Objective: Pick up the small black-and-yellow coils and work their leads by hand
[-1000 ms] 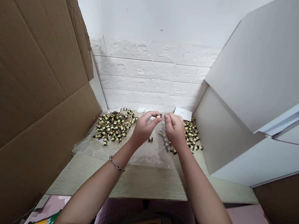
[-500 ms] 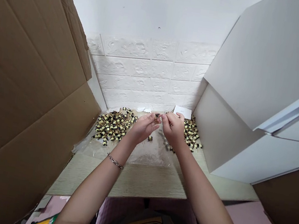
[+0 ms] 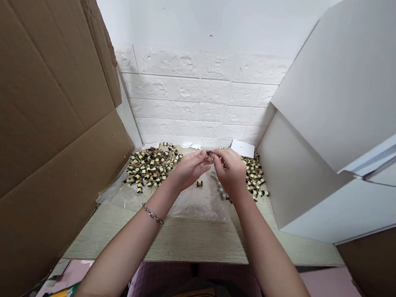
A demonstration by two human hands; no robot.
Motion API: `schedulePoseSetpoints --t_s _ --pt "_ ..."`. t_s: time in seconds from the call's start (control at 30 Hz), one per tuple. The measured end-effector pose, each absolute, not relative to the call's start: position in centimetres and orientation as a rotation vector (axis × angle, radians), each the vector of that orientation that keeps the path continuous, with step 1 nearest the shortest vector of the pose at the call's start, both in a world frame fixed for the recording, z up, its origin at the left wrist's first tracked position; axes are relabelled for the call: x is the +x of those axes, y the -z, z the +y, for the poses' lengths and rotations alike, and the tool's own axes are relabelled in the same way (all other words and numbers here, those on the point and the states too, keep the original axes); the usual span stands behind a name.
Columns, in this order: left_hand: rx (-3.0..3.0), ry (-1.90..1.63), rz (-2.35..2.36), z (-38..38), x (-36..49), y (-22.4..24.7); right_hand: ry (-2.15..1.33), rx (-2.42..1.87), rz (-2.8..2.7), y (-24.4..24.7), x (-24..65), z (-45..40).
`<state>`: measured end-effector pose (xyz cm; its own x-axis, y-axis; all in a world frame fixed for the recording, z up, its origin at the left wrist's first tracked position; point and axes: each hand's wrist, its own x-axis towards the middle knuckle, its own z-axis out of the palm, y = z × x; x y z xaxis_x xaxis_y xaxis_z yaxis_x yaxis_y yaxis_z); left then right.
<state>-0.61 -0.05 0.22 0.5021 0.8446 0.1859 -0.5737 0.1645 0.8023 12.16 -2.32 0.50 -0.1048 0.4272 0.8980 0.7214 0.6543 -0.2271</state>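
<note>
My left hand [image 3: 189, 171] pinches a small wire-wound transformer coil [image 3: 209, 155] between thumb and fingers, its dark end and thin copper-coloured leads showing. Close against it, my right hand [image 3: 230, 170] has thumb and index finger closed at the coil's edge; exactly which part they grip is hard to see. A single yellow-and-black coil [image 3: 199, 184] lies on the plastic sheet below my hands. To the left is a heap of similar coils [image 3: 151, 165]. Another pile of coils [image 3: 255, 177] sits on the right, partly hidden behind my right hand.
Clear plastic sheeting [image 3: 200, 208] covers part of the pale wooden table [image 3: 198, 245]. A tall cardboard panel [image 3: 53, 146] stands left, white boards [image 3: 316, 151] right, a white brick-patterned wall [image 3: 185, 87] behind. A white card [image 3: 242, 148] rests by the right pile.
My right hand's fingertips have come in closer to the coil and its fingers are curled lower. My left hand keeps its hold in nearly the same place.
</note>
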Motion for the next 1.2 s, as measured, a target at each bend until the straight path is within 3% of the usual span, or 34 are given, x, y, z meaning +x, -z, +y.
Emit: schedulePoseSetpoints --t_s 0.37,0.8,1.2 --pt "1.064 -1.044 0.451 0.19 -0.92 -0.48 0.330 -0.931 -1.798 -0.48 12.29 -2.08" --pt "1.094 -1.130 0.568 -0.34 -0.40 -0.63 -0.014 -0.936 -1.609 -1.10 12.03 -2.49" --pt "1.077 -1.168 0.528 0.06 -0.64 -0.46 0.008 -0.955 -1.611 -1.26 12.08 -2.68"
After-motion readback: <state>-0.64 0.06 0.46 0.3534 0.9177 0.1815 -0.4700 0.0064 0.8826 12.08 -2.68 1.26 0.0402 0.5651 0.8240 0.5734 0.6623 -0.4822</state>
